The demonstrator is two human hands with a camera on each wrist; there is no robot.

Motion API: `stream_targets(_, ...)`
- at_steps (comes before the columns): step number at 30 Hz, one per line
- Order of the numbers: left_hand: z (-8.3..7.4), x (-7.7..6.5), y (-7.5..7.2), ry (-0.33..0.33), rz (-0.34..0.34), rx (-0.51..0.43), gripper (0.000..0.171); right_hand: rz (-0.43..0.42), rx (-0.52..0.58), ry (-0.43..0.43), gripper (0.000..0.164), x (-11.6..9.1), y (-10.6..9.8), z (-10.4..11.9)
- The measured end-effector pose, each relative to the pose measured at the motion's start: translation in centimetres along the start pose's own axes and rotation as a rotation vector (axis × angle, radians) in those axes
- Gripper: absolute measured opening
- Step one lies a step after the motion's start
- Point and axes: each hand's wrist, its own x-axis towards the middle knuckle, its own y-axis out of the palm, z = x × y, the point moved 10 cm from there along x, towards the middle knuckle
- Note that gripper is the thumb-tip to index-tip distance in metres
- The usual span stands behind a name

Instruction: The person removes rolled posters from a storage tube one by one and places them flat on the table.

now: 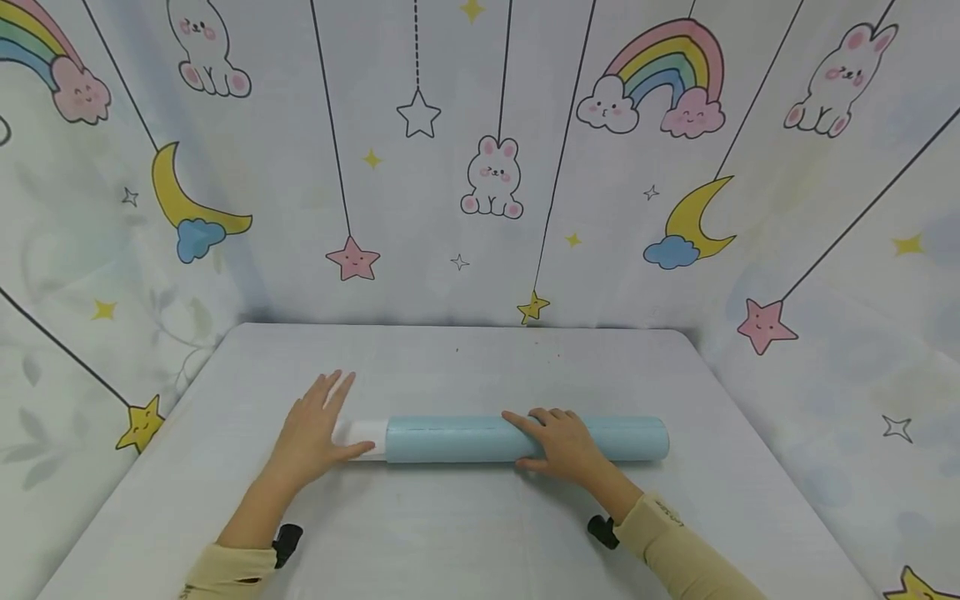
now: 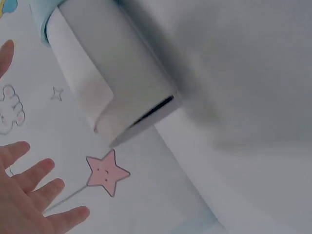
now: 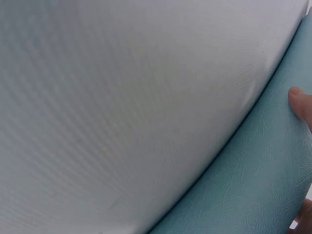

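A light blue roll (image 1: 457,440) with a creased, leather-like surface lies sideways on the white table. From its left end sticks a white core (image 1: 367,432), which in the left wrist view looks like a white carton end (image 2: 105,58) with a loose flap and a dark slit. My left hand (image 1: 311,437) is beside that white end, fingers spread and straight; whether the thumb touches it I cannot tell. My right hand (image 1: 562,446) holds the blue roll right of its middle, thumb on the near side and fingers over the top. Only fingertips show in the right wrist view.
The white table (image 1: 465,533) runs back to a cloth backdrop (image 1: 420,192) printed with rabbits, stars, moons and rainbows, which also rises on both sides. Several tiny specks lie near the table's far edge. Each wrist wears a black device (image 1: 287,544).
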Motion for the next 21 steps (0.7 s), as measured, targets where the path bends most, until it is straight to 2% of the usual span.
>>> stream_targets(4,-2.6,0.2,1.7,0.121,0.039,0.07,0.11,-0.006,-0.002,-0.002,0.074,0.0,-0.1,0.0)
stream_targets(7,-3.8,0.3,3.0,0.162,0.091,0.099,0.11,-0.01,-0.012,-0.005,0.074,0.0,-0.1,0.1)
stream_targets(14,-4.6,0.4,5.5,0.159,0.23,0.1,0.098,-0.018,-0.015,-0.006,0.073,-0.2,-0.1,0.0)
stream_targets(21,-4.9,0.6,6.5,0.159,0.27,0.137,0.086,-0.022,-0.03,-0.006,0.074,-0.2,0.1,-0.1)
